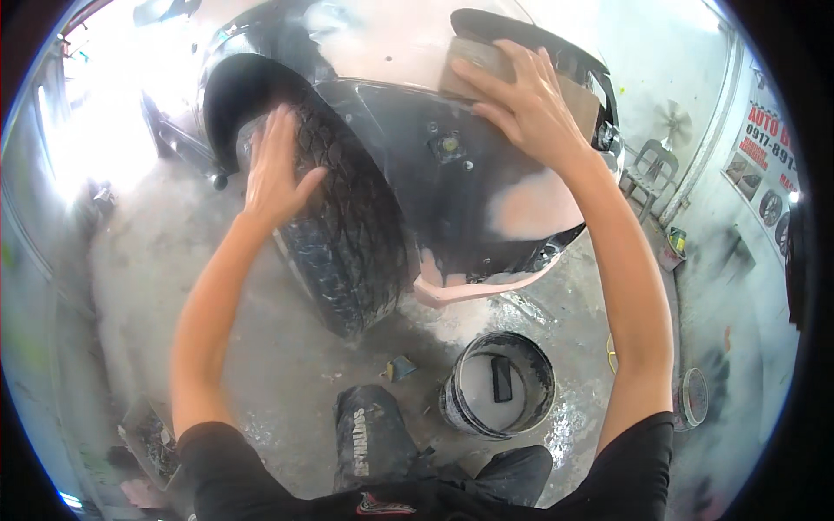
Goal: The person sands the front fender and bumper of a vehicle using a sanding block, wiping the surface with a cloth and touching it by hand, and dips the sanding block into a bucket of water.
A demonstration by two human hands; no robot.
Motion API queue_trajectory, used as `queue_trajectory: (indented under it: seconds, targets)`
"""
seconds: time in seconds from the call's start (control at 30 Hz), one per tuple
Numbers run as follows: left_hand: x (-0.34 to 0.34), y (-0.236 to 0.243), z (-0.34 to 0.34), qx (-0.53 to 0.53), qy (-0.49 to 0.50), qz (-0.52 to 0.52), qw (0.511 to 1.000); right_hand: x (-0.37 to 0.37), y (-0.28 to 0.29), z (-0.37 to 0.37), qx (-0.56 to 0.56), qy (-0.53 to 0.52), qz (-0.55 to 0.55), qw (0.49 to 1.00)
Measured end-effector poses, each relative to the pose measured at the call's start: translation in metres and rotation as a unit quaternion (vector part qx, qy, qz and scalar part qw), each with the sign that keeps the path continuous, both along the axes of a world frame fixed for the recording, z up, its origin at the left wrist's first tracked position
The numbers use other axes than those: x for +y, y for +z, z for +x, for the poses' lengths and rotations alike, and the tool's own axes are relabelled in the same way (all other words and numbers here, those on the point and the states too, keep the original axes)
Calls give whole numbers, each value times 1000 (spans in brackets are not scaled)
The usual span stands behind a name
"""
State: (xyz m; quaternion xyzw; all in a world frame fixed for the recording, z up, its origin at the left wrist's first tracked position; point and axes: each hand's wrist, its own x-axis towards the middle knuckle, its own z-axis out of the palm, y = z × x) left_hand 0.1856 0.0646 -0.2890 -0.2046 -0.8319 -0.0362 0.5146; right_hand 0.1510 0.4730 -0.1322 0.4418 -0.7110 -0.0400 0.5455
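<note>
My left hand (276, 169) lies flat with fingers spread on the top of a black treaded tyre (347, 234) in the wheel arch of a car. My right hand (521, 95) presses a brown sanding block (469, 62) against the car's front body panel (408, 148), which is dark with pale pink filler patches. The block sits partly under my fingers near the panel's upper edge. A pink patch (530, 208) shows lower on the bumper.
A round bucket (499, 382) of cloudy water with a dark block in it stands on the wet concrete floor by my knee (369, 434). A second small container (692, 398) is at the right. A plastic chair (647, 169) and fan stand by the right wall.
</note>
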Motion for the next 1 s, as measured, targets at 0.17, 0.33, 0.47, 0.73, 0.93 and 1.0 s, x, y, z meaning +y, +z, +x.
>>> queue_trajectory:
  seconds: [0.17, 0.33, 0.47, 0.73, 0.93, 1.0]
  targets:
    - [-15, -87, -35, -166, 35, 121, 978, -66, 26, -21, -6, 8, 11, 1000]
    - [8, -92, -56, -65, 159, 129, 977, -66, 28, -22, -2, 40, 32, 999]
    - [5, -92, -55, -50, 160, 148, 975, -2, 2, 8, 24, -26, 27, 999]
    - [8, -96, -59, -35, 147, 135, 979, -74, 41, -9, -22, 1, 90, 996]
    - [9, -89, -54, -38, 150, 140, 978, 23, 3, 14, 2, -42, 64, 997]
    - [14, -87, -58, -38, 165, 145, 975, -3, 17, 2, 18, -20, 63, 998]
